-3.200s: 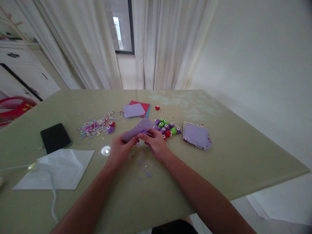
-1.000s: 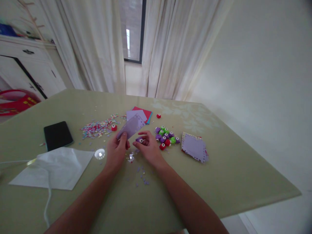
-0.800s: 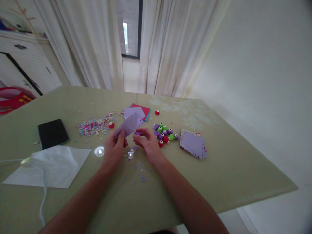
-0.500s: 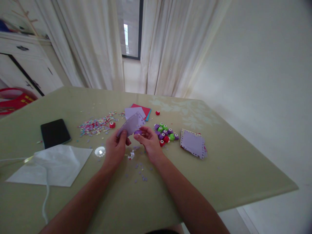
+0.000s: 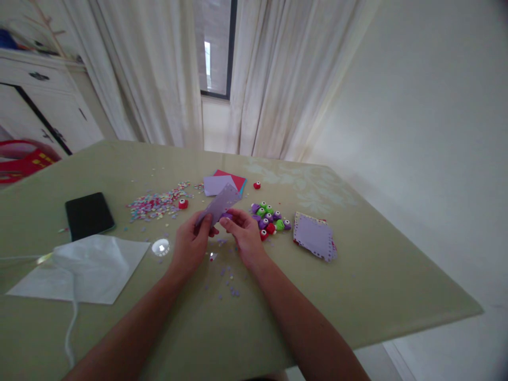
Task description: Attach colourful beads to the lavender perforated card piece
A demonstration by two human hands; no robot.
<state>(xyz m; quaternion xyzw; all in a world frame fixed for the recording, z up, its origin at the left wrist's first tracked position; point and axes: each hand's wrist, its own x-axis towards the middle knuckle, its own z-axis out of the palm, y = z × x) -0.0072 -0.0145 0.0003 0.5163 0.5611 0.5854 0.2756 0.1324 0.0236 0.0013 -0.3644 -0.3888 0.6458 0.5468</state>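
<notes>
My left hand (image 5: 192, 244) pinches the lower end of a lilac paper sheet (image 5: 220, 205) with punched holes along its edge. The sheet is raised and tilted up to the right. My right hand (image 5: 245, 234) is closed on a small purple paper punch (image 5: 227, 216), held against the sheet's near edge. Both hands hover just above the green table (image 5: 373, 275), over scattered lilac punched bits (image 5: 227, 275).
A cluster of small purple, green and red punches (image 5: 270, 218) lies right of my hands, then a stack of punched sheets (image 5: 314, 235). Lilac and red sheets (image 5: 224, 183), a confetti heap (image 5: 155, 204), two lone red punches, a black phone (image 5: 89, 215) and white paper (image 5: 79, 268) lie around.
I have lifted the lilac sheet off the table in my left hand. My right hand has brought the purple punch back to the sheet's edge, after holding it apart a second ago.
</notes>
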